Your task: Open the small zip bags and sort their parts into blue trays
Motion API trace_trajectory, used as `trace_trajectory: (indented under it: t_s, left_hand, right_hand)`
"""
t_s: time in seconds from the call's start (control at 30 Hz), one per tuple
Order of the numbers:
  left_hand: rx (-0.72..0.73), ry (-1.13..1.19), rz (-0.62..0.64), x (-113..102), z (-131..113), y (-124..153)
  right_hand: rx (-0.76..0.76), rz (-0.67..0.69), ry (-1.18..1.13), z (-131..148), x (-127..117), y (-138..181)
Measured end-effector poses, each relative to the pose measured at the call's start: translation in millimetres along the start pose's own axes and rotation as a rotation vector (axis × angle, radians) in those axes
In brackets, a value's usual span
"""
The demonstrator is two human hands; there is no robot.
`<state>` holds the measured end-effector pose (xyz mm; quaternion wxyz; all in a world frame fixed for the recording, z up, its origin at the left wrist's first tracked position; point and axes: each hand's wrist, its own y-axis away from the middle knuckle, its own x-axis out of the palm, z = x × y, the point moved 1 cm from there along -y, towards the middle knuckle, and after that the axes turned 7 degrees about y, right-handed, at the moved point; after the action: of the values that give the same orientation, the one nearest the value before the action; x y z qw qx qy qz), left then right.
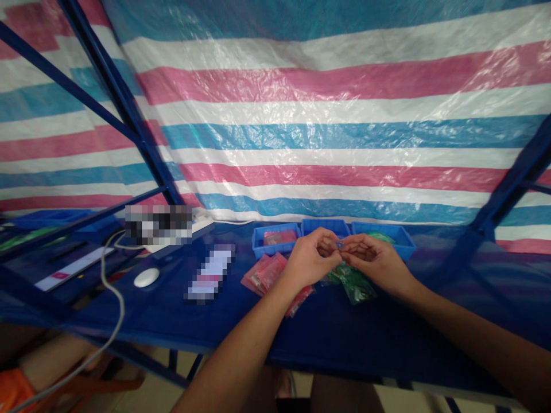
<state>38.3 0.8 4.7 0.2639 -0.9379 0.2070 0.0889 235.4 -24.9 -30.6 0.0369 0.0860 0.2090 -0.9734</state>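
Two hands meet over the blue table (336, 338), and we judge the step to be close fingertip work on one small piece. Our left hand (312, 258) and right hand (374, 261) are both curled narrow, and between their fingertips they hold a small bluish piece (340, 245), too tiny for us to identify. It sits above the table, near the middle tray (325, 222). The next move seems to call for a light, steady pinch from both sides. Red packets (264, 272) lie partly hidden by our left arm (241, 344); green packets (357, 285) lie below our right hand. The left tray (275, 250) has reddish packets inside, and the right tray (404, 244) something green. Farther left we see a white mouse (146, 277) and a pale cable (119, 304). Behind everything hangs a striped plastic sheet (344, 137), with a blue metal post (512, 178) at right.
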Motion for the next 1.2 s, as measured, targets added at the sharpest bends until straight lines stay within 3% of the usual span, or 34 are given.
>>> trace_trajectory:
  t_s: [0.17,0.43,0.57,0.77,0.93,1.1,1.2]
  left_hand:
    - [0.027,-0.037,0.028,1.9,-4.7,2.0]
    - [0.027,0.103,0.093,2.4,6.3,-0.8]
    - [0.004,0.131,0.057,1.3,12.0,-2.0]
    - [-0.114,0.207,0.030,-1.2,9.6,-2.8]
    - [-0.124,0.301,0.020,-3.3,8.5,-5.8]
    - [-0.100,0.305,-0.024,-2.9,11.4,-5.9]
    - [-0.011,0.137,-0.061,-3.6,5.5,-5.0]
  right_hand:
    - [0.007,0.018,-0.007,-0.8,1.6,1.9]
    - [-0.005,-0.027,-0.006,-0.8,-1.9,0.9]
    - [-0.084,-0.033,0.136,4.1,-5.0,0.4]
    - [-0.238,-0.177,0.326,7.7,-11.8,-0.8]
    - [-0.324,-0.132,0.516,9.9,-12.9,-1.3]
    - [-0.232,-0.032,0.333,7.5,-7.0,1.7]
    - [-0.189,-0.039,0.288,7.4,-5.9,1.2]
